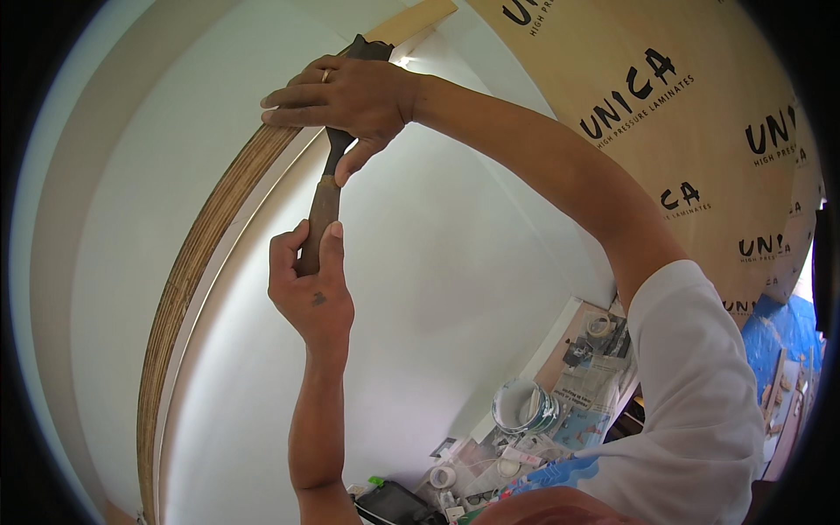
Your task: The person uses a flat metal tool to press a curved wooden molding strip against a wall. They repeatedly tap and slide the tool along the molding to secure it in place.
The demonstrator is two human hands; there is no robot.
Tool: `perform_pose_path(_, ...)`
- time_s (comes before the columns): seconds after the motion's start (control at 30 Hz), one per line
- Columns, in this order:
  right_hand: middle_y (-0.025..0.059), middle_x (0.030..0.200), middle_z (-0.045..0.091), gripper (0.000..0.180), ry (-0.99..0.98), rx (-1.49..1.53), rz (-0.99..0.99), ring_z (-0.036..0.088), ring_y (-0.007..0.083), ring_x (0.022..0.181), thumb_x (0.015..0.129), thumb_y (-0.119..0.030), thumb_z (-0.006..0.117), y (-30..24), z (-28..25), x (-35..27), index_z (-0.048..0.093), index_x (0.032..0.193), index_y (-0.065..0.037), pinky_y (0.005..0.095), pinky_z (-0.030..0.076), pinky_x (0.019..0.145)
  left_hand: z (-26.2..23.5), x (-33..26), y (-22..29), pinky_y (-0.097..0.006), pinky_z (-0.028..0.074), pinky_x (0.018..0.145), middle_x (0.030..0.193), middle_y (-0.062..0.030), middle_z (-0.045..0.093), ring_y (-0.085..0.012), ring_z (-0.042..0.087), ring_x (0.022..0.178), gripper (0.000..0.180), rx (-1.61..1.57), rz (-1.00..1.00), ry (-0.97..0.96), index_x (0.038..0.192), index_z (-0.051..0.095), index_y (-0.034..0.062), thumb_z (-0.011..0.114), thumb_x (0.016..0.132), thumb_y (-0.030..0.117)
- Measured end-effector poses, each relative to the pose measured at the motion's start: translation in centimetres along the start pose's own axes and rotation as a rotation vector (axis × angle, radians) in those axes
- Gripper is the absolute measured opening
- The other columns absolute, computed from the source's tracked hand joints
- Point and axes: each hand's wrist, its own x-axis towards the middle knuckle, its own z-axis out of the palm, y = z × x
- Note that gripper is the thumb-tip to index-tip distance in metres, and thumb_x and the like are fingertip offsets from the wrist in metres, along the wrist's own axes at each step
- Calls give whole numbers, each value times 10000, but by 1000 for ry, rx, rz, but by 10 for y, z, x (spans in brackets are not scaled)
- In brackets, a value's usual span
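The left hand [317,293] has its grip closed around the lower end of a brown handle, which belongs to a hand tool [324,203] with a dark, flared head. The right hand [367,92], with a ring on one finger, is laid over the neck and head of this tool; its grip is not a full fist, the fingers are stretched out and the thumb lies along the neck. The tool stands nearly upright, its head at the upper part of a long, curved wood strip [197,241], and the right fingertips reach over this strip.

Lower, on the cluttered counter [553,360], a black bag [398,505] and a tape roll [442,477] are at the near end. A round bucket [549,411] stands near the wall-side edge; something pale is inside, perhaps a tool or a lining. Newspaper [593,383] lies beside it, and another tape roll [599,326] is near the far corner.

Beyond are printed tan boards [639,92] and blue sheeting [779,332].
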Motion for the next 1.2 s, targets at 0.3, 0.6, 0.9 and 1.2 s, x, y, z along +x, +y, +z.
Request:
perform_pose_path(0.3,58,1459,577,1076,-43,-75,157,636,262,1174,758,-864,577,-1,-10,6,472,1511,-102,415,435,1054,-22,36,14,-261,470,660,874,-21,629,-98,558,744,288,109,100,-18,1022,673,2,817,881,208)
perform_pose_path(0.6,112,1399,619,1009,66,12,158,654,345,1164,799,-833,589,-2,-6,12,484,1490,-105,449,424,1097,-34,43,18,-250,425,575,798,-21,632,-75,527,644,301,196,136,7,1008,689,-3,832,858,215)
perform_pose_path(0.9,60,1474,566,980,-8,-34,60,632,281,1217,814,-823,576,1,-2,8,495,1493,-121,492,387,1130,-11,14,-3,-274,505,710,881,-44,667,-121,610,804,334,3,2,13,1054,696,18,853,845,226)
perform_pose_path(1.2,69,1393,626,986,236,-122,323,636,269,1177,806,-827,576,-1,0,25,499,1471,-103,479,388,1104,-61,84,74,-225,362,490,674,8,592,-51,451,519,362,299,170,-63,1023,721,-8,842,840,280)
